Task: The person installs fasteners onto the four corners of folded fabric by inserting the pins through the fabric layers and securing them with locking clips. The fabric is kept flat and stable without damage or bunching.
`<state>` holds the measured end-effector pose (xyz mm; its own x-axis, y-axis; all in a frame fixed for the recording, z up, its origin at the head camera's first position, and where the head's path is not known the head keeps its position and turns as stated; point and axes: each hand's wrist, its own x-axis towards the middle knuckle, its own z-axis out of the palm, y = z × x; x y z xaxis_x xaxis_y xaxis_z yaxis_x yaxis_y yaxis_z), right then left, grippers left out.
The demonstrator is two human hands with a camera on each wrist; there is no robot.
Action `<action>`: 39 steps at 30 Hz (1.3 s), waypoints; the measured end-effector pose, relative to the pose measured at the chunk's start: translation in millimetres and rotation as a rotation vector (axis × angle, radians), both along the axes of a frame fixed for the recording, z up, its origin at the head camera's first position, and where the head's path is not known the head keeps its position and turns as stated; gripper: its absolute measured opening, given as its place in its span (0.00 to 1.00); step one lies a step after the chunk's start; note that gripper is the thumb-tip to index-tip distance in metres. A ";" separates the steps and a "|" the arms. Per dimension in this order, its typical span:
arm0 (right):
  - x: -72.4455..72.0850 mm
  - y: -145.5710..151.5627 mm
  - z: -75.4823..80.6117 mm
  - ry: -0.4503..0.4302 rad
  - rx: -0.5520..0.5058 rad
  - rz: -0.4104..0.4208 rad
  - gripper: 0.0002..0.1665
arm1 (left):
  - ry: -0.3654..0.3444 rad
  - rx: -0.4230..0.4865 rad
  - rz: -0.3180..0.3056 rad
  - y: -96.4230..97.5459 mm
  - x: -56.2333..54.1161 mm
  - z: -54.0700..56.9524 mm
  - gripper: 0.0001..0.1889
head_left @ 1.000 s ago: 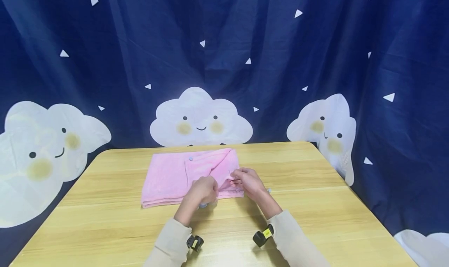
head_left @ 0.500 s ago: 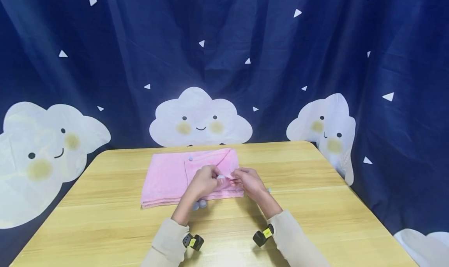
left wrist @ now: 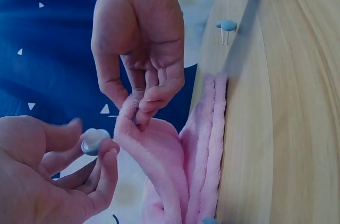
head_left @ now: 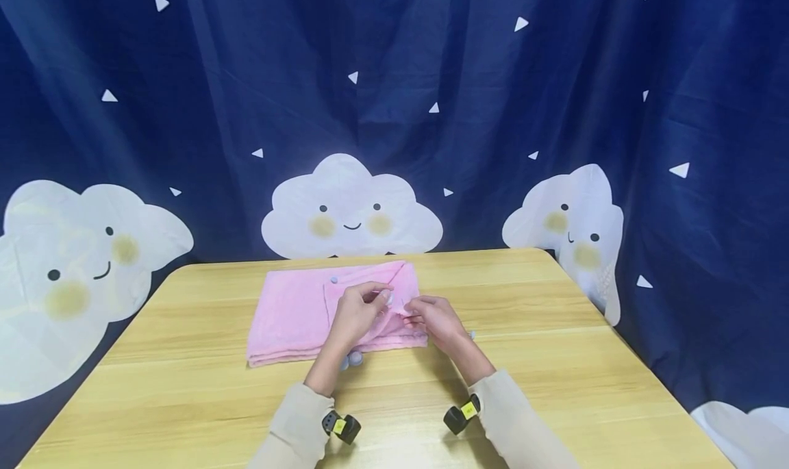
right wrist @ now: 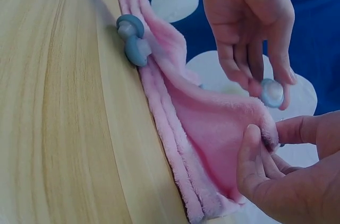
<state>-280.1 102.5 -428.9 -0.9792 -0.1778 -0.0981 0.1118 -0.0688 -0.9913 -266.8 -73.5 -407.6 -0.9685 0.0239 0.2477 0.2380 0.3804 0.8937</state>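
A pink plush blanket [head_left: 286, 311] lies folded on the table, its near right corner lifted. My right hand [head_left: 436, 322] pinches that raised edge between thumb and fingers; a thin needle [left wrist: 113, 116] sticks out of the fabric by its fingertips. My left hand [head_left: 357, 315] pinches a blue-grey mushroom-shaped quilt clip cap [left wrist: 96, 142] with a whitish underside, held just apart from the raised edge. Whatever the needle belongs to is hidden in the fold under my right fingers. Another small blue clip [head_left: 334, 280] sits on top of the blanket, left of the folded flap.
Two mushroom-shaped clip pieces [right wrist: 136, 50] lie on the wooden table [head_left: 185, 400] against the blanket's front edge. Right of the blanket, a blue clip piece [left wrist: 228, 25] with two needles rests on the table. A dark blue cloud-print curtain [head_left: 394, 127] hangs behind.
My left hand has risen from the blanket's front edge, bringing up a clip cap from beside the loose pieces toward the raised corner. My right hand keeps its pinch in place.
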 end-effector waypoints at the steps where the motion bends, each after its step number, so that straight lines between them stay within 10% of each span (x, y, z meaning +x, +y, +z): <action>1: -0.1 0.0 -0.3 0.001 0.001 0.000 0.14 | -0.005 0.018 -0.003 0.3 -0.4 -0.2 0.10; 39: 0.2 -1.7 0.7 -0.013 0.018 0.015 0.10 | 0.097 0.015 0.069 10.4 3.5 -0.6 0.10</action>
<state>-279.9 100.8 -428.2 -0.9749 -0.1907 -0.1146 0.1260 -0.0487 -0.9908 -263.4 -63.0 -408.2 -0.9392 -0.0460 0.3404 0.2977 0.3853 0.8734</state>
